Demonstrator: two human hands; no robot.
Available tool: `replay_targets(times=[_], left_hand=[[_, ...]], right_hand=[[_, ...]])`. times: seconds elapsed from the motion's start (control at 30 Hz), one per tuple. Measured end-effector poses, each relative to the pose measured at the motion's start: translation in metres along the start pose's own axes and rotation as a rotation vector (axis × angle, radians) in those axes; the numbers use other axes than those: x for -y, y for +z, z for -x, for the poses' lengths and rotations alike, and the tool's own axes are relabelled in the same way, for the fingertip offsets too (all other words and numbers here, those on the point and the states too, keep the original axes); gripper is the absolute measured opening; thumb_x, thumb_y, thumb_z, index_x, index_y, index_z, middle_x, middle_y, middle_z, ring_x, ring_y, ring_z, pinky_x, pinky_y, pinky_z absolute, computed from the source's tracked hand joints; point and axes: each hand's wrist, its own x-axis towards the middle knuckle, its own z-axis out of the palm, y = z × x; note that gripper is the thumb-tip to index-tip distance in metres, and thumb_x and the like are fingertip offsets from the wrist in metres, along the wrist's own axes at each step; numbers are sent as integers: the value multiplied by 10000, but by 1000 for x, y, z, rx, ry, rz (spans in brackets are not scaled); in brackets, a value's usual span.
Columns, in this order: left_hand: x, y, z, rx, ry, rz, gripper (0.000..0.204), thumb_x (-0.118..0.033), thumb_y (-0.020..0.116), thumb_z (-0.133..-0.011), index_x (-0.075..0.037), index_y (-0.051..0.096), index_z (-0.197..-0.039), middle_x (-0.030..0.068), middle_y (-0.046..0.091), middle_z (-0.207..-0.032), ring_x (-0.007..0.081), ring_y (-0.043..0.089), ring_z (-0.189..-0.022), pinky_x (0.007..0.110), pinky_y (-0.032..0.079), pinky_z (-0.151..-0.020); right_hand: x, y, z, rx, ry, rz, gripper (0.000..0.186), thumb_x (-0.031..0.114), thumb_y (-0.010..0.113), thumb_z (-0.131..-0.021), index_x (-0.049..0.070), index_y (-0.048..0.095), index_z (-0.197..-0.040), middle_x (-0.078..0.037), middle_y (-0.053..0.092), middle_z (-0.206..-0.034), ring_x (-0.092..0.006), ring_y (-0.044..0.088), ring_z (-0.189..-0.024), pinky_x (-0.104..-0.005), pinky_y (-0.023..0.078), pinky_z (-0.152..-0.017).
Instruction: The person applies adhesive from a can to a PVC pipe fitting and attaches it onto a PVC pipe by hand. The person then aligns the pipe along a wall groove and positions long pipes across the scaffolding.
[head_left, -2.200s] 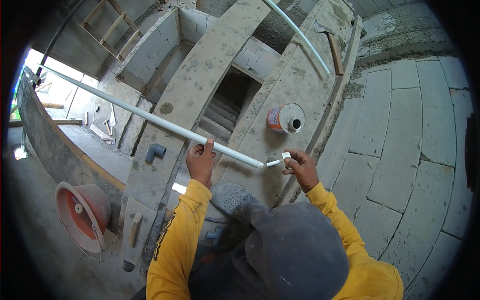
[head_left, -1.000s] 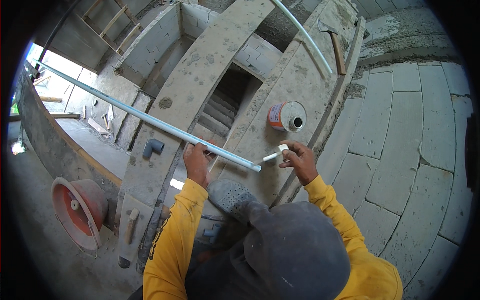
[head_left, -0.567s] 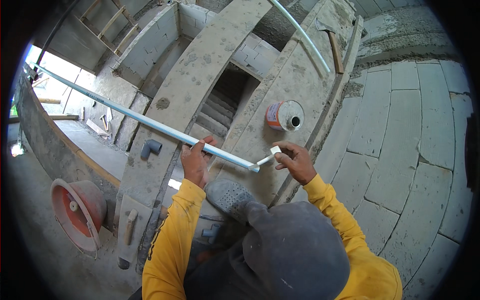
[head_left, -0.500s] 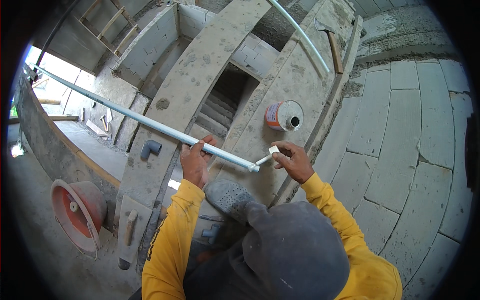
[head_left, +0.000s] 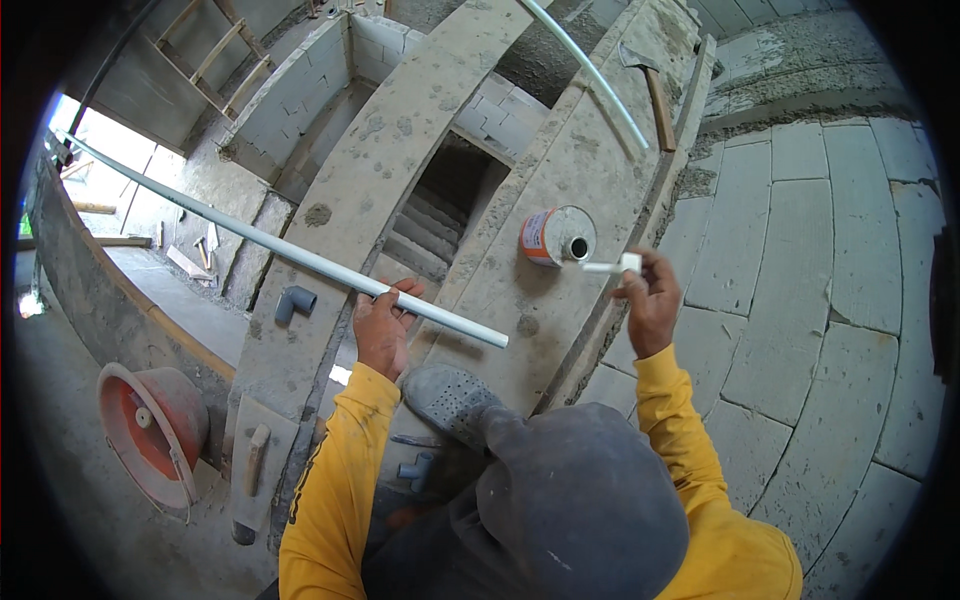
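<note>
Just beyond a grey shoe (head_left: pixel 440 395), the near end of a white pipe (head_left: pixel 300 256) is held out over a concrete ledge (head_left: pixel 480 385); by its look, the pipe would be judged light, smooth and stiff, though some sag may be expected over such a length; it is best gripped a little back from the end, with its far part supported. It is grasped there by the left hand (head_left: pixel 383 330), fingers curled closely about it, their undersides hidden. Farther out, a white cap (head_left: pixel 631 263) is pinched between thumb and fingertips of the right hand (head_left: pixel 650 300); its thin stick is pointed left, just beside an orange-labelled can (head_left: pixel 545 237); whether they touch cannot be told; beyond, an axe (head_left: pixel 655 100) is seen lying; the pipe's far end is lost toward the bright opening.
</note>
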Motion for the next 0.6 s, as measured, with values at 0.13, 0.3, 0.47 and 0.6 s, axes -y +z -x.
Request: replay_targets(times=[0.13, 0.3, 0.47, 0.6], left_hand=[[1, -4, -3, -11, 3, 15, 264, -17, 456, -993, -41, 374, -1243, 234, 612, -1201, 356, 632, -1122, 483, 521, -1001], [1, 0, -3, 14, 8, -7, 407, -19, 474, -986, -11, 315, -1361, 221, 633, -1170, 298, 653, -1084, 433, 523, -977], [-3, 3, 3, 9, -10, -24, 416, -12, 470, -989, -7, 316, -1375, 211, 635, -1168, 291, 643, -1109, 424, 526, -982], [-6, 4, 6, -15, -17, -32, 446, -10, 465, -994, 1, 298, -1408, 210, 626, -1175, 300, 641, -1117, 427, 524, -987]], right_hand=[[27, 1, -25, -26, -331, 500, 268, 30, 654, -865, 19, 628, -1131, -92, 561, -1036, -183, 630, -890, -276, 597, -653], [9, 21, -38, 220, -292, 698, 338, 104, 730, -834, 75, 655, -1162, -116, 578, -1065, -265, 655, -871, -346, 576, -714], [-17, 27, -45, 345, -310, 845, 377, 113, 780, -817, 53, 689, -1178, -125, 617, -1021, -260, 664, -899, -347, 581, -738], [-14, 31, -48, 384, -242, 836, 365, 130, 771, -824, 49, 695, -1172, -126, 619, -992, -251, 661, -827, -345, 569, -717]])
